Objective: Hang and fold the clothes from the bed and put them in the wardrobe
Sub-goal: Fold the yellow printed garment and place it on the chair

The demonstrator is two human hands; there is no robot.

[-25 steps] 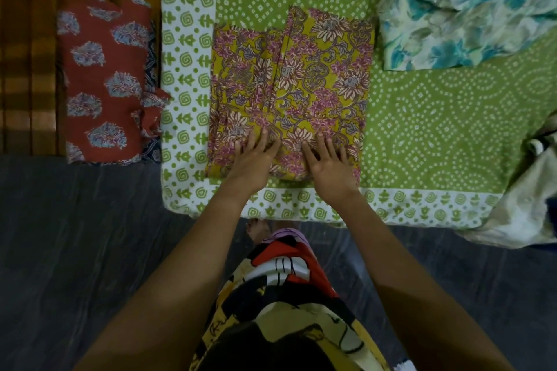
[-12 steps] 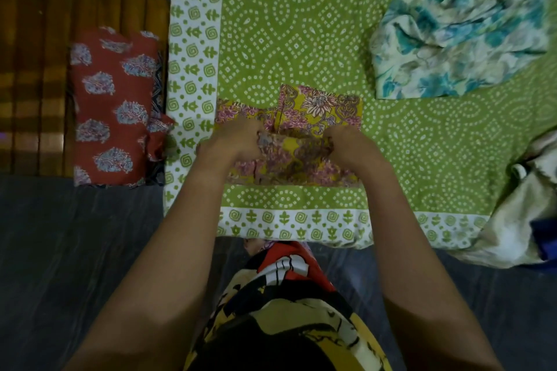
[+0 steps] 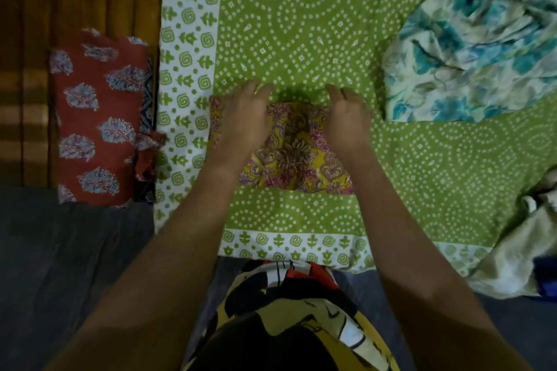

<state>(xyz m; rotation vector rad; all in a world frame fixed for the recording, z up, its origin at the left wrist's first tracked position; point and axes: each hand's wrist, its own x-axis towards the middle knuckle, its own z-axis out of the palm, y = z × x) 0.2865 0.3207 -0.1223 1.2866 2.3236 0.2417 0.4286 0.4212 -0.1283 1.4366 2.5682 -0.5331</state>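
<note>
A yellow floral garment (image 3: 297, 156) lies folded into a small rectangle on the green dotted bedsheet (image 3: 301, 24), near the bed's front edge. My left hand (image 3: 245, 120) rests on its left part and my right hand (image 3: 346, 117) on its right part. Both hands' fingers are loosely extended and reach past the garment's far edge over the sheet. A crumpled blue-and-white floral garment (image 3: 470, 39) lies at the back right of the bed.
A folded red printed garment (image 3: 99, 117) lies left of the bed on an orange-brown striped surface (image 3: 24, 69), with a dark blue piece under it. A cream cloth (image 3: 512, 250) hangs over the bed's right front corner. Dark floor runs along the front.
My hands took the garment's near edge, lifted it and laid it over toward the far edge, halving the garment. They have since let go and lie on top.
</note>
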